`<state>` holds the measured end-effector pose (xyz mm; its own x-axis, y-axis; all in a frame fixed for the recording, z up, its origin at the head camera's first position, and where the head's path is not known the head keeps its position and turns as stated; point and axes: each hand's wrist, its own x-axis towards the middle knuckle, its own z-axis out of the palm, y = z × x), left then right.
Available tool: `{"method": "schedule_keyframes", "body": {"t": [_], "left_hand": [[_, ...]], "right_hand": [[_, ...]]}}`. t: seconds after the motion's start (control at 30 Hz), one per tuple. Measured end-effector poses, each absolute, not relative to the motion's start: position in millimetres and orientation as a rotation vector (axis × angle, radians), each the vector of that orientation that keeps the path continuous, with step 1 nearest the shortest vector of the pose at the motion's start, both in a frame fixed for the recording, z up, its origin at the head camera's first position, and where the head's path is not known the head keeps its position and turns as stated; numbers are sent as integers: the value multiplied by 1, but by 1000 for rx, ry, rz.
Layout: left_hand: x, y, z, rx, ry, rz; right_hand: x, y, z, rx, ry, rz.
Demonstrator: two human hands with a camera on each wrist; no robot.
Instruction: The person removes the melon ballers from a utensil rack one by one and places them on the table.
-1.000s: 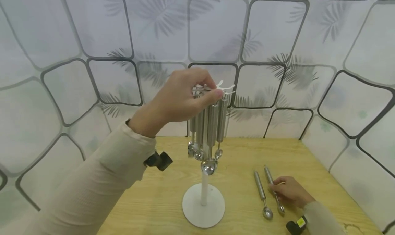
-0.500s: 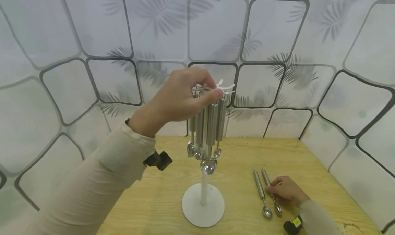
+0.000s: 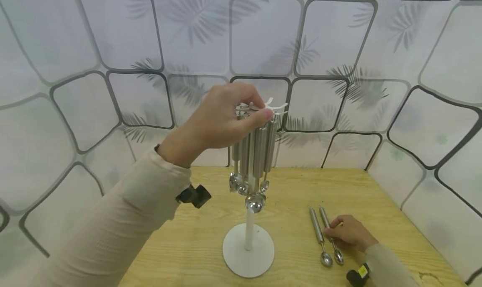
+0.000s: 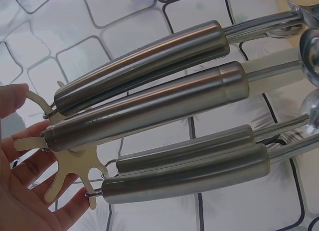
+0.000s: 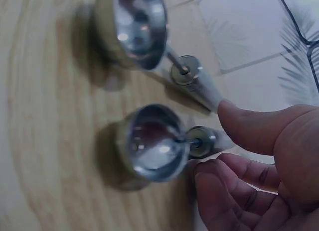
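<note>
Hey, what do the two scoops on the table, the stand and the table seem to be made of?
Scoops: metal, likely stainless steel; bowls shine with reflections.
Stand: smooth, white; painted metal or plastic, can't tell.
Table: pale wood or wood-look laminate, judging by its grain.

Both sleeves point(image 3: 124, 213): cream fabric. Behind left hand point(image 3: 224, 119): black wrist camera point(image 3: 194, 196). Behind right hand point(image 3: 350, 232): black camera housing point(image 3: 355, 278), square yellow label point(image 3: 363, 271).
</note>
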<state>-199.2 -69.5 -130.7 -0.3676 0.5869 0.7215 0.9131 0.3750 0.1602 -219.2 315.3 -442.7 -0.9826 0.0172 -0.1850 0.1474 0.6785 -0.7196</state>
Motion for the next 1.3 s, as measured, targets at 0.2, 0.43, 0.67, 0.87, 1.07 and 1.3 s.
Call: {"method": "schedule_keyframes", "body": {"t": [0.2,0.43,0.67,0.87,1.07,1.3], "left_hand": [[-199,-69,-130,-1280,-2086,-739],[-198,-67,-130,-1283,-2078,-731],[-198,-66,-130,-1283,-2086,-721],[-198,-68,-129,-1270,-2100,-717],[-198,-69,-129,-1259,-2102,-715],[-198,-67,-130,-1282,-2077,-738]], "right_hand": [[-221,317,-426,56,2644,-1429],[-221,304,-390,-163,2315,-1895],[-220,278,-359,-571,2080,-2134],[-222,252,-339,-818,1882,-2215],[-225,227,-322,-889,1908,-2206],[-228,203,-305,-1016,1943,-2195]]}}
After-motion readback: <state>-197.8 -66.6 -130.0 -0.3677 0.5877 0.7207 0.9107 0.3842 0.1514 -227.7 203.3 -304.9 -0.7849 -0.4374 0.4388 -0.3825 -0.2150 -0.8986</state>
